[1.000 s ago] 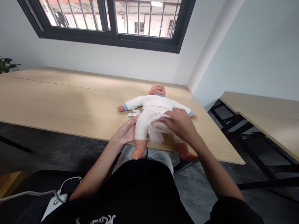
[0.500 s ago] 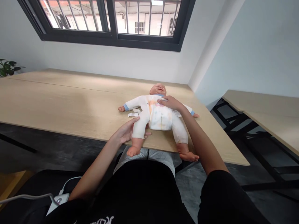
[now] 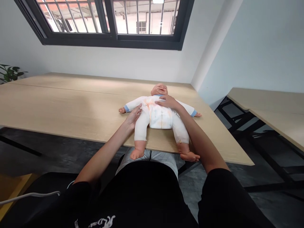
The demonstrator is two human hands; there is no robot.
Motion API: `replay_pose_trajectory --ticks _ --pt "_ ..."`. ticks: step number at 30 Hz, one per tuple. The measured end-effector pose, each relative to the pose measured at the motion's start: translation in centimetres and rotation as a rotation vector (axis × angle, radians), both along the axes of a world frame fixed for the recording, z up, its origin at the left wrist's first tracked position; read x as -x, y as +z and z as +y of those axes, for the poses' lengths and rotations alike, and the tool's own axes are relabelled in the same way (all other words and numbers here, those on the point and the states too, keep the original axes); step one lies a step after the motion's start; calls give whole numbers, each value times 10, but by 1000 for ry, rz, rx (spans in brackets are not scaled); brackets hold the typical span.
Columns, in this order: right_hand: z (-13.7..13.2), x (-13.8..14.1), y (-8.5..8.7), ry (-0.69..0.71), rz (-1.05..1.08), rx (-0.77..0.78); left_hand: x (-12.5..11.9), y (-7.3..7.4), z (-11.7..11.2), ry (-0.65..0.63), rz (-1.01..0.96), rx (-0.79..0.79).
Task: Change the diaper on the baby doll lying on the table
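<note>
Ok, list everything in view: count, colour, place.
Doll: 1, white clothes, face-up on tabletop
Diaper: 1, white, orange marks, on doll's front
Tabletop: 1+, pale wood, centre
Side table: 1+, pale wood, right
Table legs: several, black, underneath
Window: 1, dark-grey frame, top
Plant: 1, green, far left
Cable: 1+, white, lower left
Boxy thing: 1, yellowish, lower left
Black shape: 1, lower left
Walls: 2, white and bluish, behind, right
Floor: 1, grey, below
Shirt: 1, black, bottom
Trousers: 1 pair, pale grey, below tabletop
Left hand: 1, bare, at doll's side
Right hand: 1, bare, over diaper's top
</note>
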State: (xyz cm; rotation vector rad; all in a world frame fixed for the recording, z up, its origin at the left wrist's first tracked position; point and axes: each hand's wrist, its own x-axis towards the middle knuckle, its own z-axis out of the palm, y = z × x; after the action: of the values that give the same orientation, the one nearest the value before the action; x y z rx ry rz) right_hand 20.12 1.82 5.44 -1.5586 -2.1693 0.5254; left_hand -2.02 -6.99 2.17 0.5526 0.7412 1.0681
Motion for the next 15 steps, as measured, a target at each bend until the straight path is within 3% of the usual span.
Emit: replay_pose_trajectory --ticks 5,11,15 --pt "-1 2 -3 -4 65 18 -12 -5 5 -79 -52 -126" --pt "-8 10 -13 -85 186 -77 -8 -9 16 -99 188 -191" --pt "-11 12 -22 -126 375 -177 0 -6 20 -78 286 -215"
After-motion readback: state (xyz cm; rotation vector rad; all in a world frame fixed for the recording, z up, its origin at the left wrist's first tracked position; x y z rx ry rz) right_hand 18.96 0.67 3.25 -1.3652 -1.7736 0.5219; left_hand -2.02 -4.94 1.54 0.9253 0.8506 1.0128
